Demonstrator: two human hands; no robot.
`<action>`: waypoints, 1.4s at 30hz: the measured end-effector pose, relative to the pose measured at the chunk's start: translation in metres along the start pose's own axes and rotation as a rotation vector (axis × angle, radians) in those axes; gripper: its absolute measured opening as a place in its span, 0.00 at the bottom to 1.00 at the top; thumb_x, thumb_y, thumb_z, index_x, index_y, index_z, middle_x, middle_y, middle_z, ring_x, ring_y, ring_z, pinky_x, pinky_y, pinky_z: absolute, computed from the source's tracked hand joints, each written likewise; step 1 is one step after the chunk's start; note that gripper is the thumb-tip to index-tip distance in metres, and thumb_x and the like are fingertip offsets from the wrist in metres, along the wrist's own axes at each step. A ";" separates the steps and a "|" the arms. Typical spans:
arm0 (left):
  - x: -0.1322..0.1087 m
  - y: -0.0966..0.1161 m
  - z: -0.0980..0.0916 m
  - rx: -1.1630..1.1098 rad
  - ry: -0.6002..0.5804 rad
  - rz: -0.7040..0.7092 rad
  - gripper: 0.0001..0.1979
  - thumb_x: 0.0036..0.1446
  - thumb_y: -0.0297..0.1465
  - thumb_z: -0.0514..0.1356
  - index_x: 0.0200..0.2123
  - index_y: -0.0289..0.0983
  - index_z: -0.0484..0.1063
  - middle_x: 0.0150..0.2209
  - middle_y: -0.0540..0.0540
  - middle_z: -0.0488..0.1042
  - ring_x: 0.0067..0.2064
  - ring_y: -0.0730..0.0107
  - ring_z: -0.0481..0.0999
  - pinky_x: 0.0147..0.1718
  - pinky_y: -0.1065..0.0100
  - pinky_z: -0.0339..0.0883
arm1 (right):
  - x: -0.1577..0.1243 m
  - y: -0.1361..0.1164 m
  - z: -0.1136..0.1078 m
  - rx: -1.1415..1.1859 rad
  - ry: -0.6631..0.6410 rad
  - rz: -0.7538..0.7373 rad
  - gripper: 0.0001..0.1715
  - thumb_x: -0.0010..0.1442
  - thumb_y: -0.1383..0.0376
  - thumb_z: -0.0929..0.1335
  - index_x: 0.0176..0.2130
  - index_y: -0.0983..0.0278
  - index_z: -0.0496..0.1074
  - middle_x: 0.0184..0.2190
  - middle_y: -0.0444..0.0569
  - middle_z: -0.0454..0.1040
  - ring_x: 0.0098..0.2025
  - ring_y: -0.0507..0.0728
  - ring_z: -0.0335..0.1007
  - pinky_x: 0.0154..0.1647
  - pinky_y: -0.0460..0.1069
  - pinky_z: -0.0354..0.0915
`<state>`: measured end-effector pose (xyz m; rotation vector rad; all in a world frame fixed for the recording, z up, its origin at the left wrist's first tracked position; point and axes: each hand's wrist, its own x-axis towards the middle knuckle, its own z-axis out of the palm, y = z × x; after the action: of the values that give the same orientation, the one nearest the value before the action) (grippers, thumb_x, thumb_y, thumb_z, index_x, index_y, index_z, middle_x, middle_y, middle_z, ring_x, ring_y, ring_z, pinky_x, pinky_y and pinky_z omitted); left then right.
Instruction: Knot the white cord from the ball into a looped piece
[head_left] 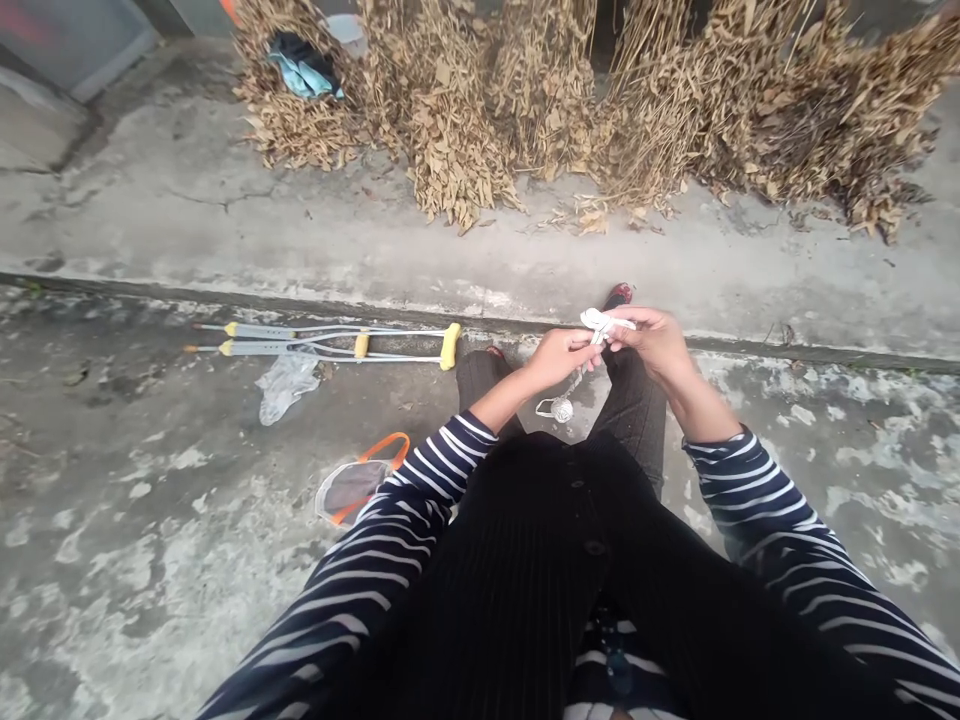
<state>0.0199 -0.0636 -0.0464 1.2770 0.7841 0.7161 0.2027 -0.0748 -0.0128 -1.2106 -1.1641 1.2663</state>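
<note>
1. Head view: the left hand (561,358) pinches the white piece (598,323) low down; the right hand (658,340) grips its right end, over the step's (480,265) near edge.
2. Good handling probably wants even tension and the ball (561,410) free.
3. Its long axis looks roughly crosswise, loop pointing left.

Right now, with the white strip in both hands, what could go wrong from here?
The left hand and right hand both grip the small white strip, which could slip loose. The strand that seems to run down to the pale ball might snag or tangle. The yellow-padded metal frame lies close to the left leg, where a leftward step might catch it.
</note>
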 end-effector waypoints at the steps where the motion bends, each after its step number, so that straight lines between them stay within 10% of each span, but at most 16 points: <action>1: 0.000 0.001 0.002 0.009 0.009 -0.001 0.13 0.59 0.37 0.66 0.34 0.31 0.78 0.28 0.45 0.79 0.28 0.75 0.74 0.29 0.72 0.65 | 0.000 0.001 0.001 -0.020 0.004 -0.025 0.27 0.40 0.51 0.83 0.35 0.65 0.83 0.34 0.50 0.82 0.28 0.52 0.73 0.28 0.49 0.73; 17: -0.035 -0.028 0.020 -0.067 0.039 -0.109 0.09 0.54 0.20 0.56 0.30 0.33 0.77 0.28 0.46 0.81 0.36 0.71 0.78 0.48 0.69 0.67 | -0.021 0.024 -0.004 -0.843 0.094 -0.677 0.16 0.70 0.56 0.66 0.42 0.61 0.81 0.41 0.55 0.83 0.45 0.62 0.79 0.49 0.56 0.74; 32: -0.027 -0.083 -0.012 0.328 0.317 -0.135 0.12 0.54 0.21 0.55 0.27 0.35 0.78 0.26 0.50 0.78 0.30 0.73 0.74 0.38 0.72 0.67 | -0.027 0.004 0.022 -0.731 0.234 -0.673 0.14 0.65 0.54 0.71 0.39 0.61 0.82 0.38 0.52 0.83 0.41 0.61 0.79 0.43 0.56 0.74; 42: 0.006 -0.055 -0.022 -0.028 0.123 -0.233 0.13 0.53 0.14 0.52 0.27 0.32 0.74 0.25 0.49 0.75 0.24 0.78 0.73 0.29 0.73 0.69 | 0.029 0.001 0.001 -0.495 0.416 -0.468 0.16 0.58 0.54 0.76 0.38 0.63 0.83 0.35 0.51 0.82 0.33 0.55 0.74 0.33 0.50 0.70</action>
<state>0.0065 -0.0552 -0.1034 1.1021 1.0018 0.6180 0.2017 -0.0458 -0.0149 -1.3622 -1.3760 0.3587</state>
